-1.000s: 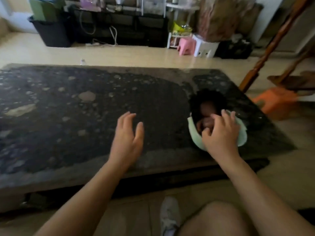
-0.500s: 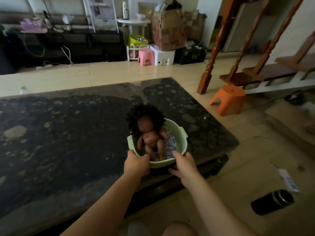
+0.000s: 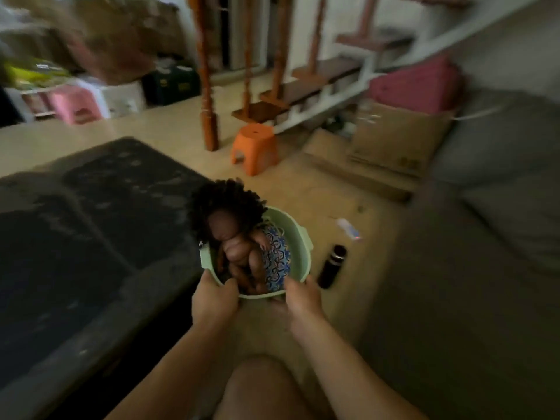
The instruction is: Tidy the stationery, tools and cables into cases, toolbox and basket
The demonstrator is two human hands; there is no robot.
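**A:** Head view: where's our green basket (image 3: 299, 237)?

**B:** We've got both hands on it. Our left hand (image 3: 213, 301) and right hand (image 3: 303, 298) are curled round the near rim. It's just off the tabletop (image 3: 91, 237) edge, over the floor, with a doll (image 3: 239, 250) inside. A black bottle (image 3: 331, 266) lies on the floor nearby.

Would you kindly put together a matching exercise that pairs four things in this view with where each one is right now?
Things:
1. doll
2. green basin
3. orange stool
4. black bottle

Places:
A. on the floor, just right of the basin
B. on the floor beside the wooden post
C. gripped at its near rim by the left hand and right hand
D. inside the basin

Pairs: 1-D, 2-C, 3-B, 4-A
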